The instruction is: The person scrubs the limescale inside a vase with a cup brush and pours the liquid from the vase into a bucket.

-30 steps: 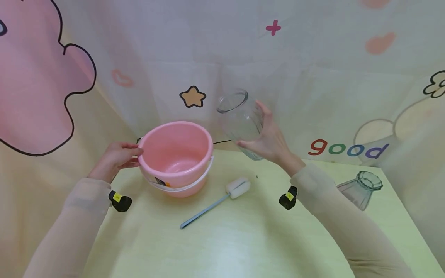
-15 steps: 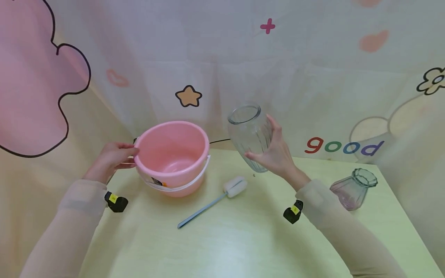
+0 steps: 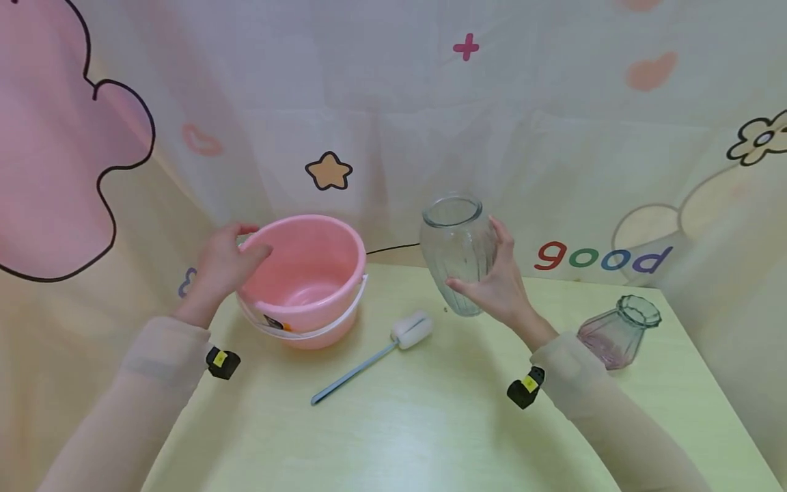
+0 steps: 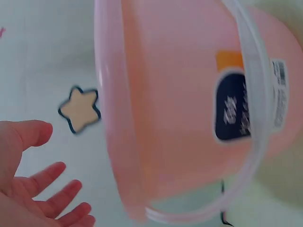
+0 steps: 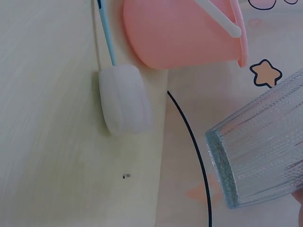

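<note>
A clear glass vase (image 3: 458, 256) stands nearly upright in my right hand (image 3: 501, 287), mouth up, gripped around its right side. In the right wrist view a gap shows between its base (image 5: 222, 170) and the table. My left hand (image 3: 224, 263) is at the left rim of a pink bucket (image 3: 310, 256), thumb reaching over the opening. The left wrist view shows that hand (image 4: 28, 194) with fingers spread, apart from the rim and holding nothing. A long-handled sponge brush (image 3: 412, 331) lies on the table between bucket and vase.
A second, smaller glass vase (image 3: 617, 335) lies tilted on the right of the table (image 3: 393, 437), near my right sleeve. The bucket's white handle (image 3: 320, 331) hangs down in front. A dark cable (image 3: 393, 247) runs behind, along the printed curtain (image 3: 399, 82).
My right hand has brought the glass vase down and to the right, turning it from tilted to nearly upright. My left hand has come off the bucket's rim and risen over it.
</note>
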Action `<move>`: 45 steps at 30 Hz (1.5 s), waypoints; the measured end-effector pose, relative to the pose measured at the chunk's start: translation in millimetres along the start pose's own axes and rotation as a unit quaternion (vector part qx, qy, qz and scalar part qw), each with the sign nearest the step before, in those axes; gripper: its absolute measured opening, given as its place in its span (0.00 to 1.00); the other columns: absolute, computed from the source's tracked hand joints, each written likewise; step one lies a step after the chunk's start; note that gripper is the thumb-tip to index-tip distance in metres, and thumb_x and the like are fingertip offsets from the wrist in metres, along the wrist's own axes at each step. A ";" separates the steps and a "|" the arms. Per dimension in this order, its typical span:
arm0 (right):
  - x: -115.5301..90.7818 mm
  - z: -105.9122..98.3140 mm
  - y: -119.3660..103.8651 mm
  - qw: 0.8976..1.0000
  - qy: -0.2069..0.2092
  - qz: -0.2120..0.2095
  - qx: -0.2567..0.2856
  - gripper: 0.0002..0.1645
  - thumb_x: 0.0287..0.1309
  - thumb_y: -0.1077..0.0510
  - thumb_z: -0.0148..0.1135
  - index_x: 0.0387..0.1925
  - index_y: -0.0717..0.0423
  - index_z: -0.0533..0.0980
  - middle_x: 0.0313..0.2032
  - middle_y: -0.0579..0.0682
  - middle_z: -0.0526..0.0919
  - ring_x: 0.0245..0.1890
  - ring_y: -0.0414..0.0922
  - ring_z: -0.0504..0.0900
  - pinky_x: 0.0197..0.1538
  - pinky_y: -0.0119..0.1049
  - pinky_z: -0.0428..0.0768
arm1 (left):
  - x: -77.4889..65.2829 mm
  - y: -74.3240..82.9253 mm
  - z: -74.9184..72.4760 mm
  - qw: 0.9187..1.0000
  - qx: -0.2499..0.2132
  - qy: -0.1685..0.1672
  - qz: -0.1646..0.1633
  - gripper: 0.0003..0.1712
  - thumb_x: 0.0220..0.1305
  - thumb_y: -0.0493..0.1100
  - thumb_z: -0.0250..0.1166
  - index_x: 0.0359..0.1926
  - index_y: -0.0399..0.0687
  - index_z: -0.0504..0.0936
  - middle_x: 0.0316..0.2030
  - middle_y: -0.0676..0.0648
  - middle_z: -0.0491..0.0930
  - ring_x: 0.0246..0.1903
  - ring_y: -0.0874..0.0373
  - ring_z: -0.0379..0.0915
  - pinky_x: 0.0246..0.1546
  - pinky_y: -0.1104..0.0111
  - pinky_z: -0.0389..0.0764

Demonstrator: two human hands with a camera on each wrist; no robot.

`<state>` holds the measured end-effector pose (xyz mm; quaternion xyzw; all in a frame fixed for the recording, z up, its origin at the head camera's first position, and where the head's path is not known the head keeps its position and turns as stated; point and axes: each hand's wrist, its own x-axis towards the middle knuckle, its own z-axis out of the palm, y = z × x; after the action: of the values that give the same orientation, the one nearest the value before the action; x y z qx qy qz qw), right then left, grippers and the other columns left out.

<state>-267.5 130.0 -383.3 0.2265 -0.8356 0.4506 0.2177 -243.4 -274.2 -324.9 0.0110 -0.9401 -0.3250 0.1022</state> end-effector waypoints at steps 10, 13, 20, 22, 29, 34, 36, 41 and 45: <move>-13.9 -6.1 4.2 0.999 0.005 0.038 0.013 0.66 0.34 0.55 0.75 0.66 0.32 0.39 0.62 0.54 0.60 0.58 0.52 0.62 0.52 0.63 0.65 | -16.1 66.0 51.4 0.983 -0.069 -0.030 0.165 0.32 0.55 0.50 0.63 0.59 0.49 0.65 0.59 0.48 0.65 0.59 0.54 0.55 0.59 0.55 0.58; -16.9 -8.0 0.7 0.999 0.005 0.042 0.027 0.66 0.34 0.59 0.74 0.66 0.37 0.40 0.62 0.56 0.59 0.58 0.54 0.62 0.52 0.63 0.64 | -22.1 80.3 72.7 0.973 -0.099 -0.055 0.202 0.34 0.55 0.53 0.63 0.61 0.52 0.63 0.59 0.51 0.64 0.59 0.57 0.55 0.59 0.56 0.58; -26.0 -15.4 -31.9 0.996 0.003 0.058 0.065 0.62 0.37 0.66 0.70 0.66 0.49 0.39 0.62 0.60 0.58 0.57 0.56 0.62 0.52 0.64 0.64 | -30.9 101.2 130.8 0.939 -0.212 -0.128 0.237 0.41 0.52 0.53 0.66 0.65 0.57 0.57 0.62 0.53 0.61 0.58 0.59 0.56 0.57 0.61 0.62; -28.6 -16.2 -35.6 0.996 0.003 0.060 0.071 0.61 0.38 0.65 0.70 0.66 0.49 0.39 0.61 0.60 0.58 0.57 0.55 0.63 0.52 0.64 0.64 | -30.9 106.2 144.6 0.926 -0.242 -0.137 0.256 0.42 0.52 0.49 0.67 0.65 0.54 0.56 0.62 0.51 0.61 0.58 0.58 0.57 0.57 0.60 0.63; -39.4 -10.7 -11.4 0.994 0.004 0.063 0.084 0.63 0.38 0.62 0.71 0.66 0.40 0.38 0.62 0.54 0.58 0.58 0.53 0.61 0.54 0.64 0.62 | -37.3 127.3 164.5 0.893 -0.334 -0.182 0.242 0.47 0.49 0.41 0.69 0.67 0.53 0.51 0.64 0.48 0.57 0.59 0.54 0.58 0.56 0.57 0.64; -46.8 -6.4 4.0 0.993 0.002 0.065 0.098 0.64 0.37 0.60 0.72 0.65 0.38 0.38 0.62 0.51 0.56 0.59 0.51 0.59 0.55 0.64 0.61 | -43.0 138.8 162.0 0.876 -0.361 -0.213 0.238 0.49 0.49 0.36 0.68 0.67 0.48 0.48 0.63 0.42 0.57 0.59 0.49 0.58 0.55 0.53 0.65; -49.5 -6.2 3.9 0.992 -0.003 0.072 0.103 0.64 0.37 0.61 0.72 0.65 0.39 0.38 0.63 0.51 0.56 0.59 0.51 0.58 0.55 0.64 0.61 | -42.6 138.5 165.6 0.873 -0.365 -0.222 0.236 0.50 0.49 0.36 0.68 0.68 0.49 0.48 0.63 0.41 0.58 0.59 0.49 0.58 0.55 0.54 0.66; -55.8 -6.2 4.4 0.989 -0.017 0.094 0.117 0.65 0.37 0.63 0.72 0.66 0.41 0.37 0.63 0.53 0.55 0.60 0.52 0.57 0.55 0.63 0.61 | -41.3 138.0 172.9 0.868 -0.373 -0.244 0.219 0.49 0.48 0.35 0.68 0.67 0.50 0.49 0.61 0.41 0.62 0.56 0.49 0.62 0.51 0.56 0.70; -58.9 -6.6 6.4 0.987 -0.027 0.095 0.129 0.65 0.37 0.65 0.71 0.66 0.41 0.36 0.64 0.54 0.54 0.61 0.52 0.56 0.55 0.63 0.61 | -41.6 137.9 176.0 0.869 -0.375 -0.251 0.201 0.48 0.47 0.35 0.68 0.67 0.52 0.51 0.59 0.42 0.64 0.54 0.50 0.65 0.48 0.58 0.73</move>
<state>-222.8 149.5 -417.7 0.1848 -0.7939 0.5667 0.1203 -231.5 -54.6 -383.1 -0.2996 -0.7233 -0.6173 -0.0777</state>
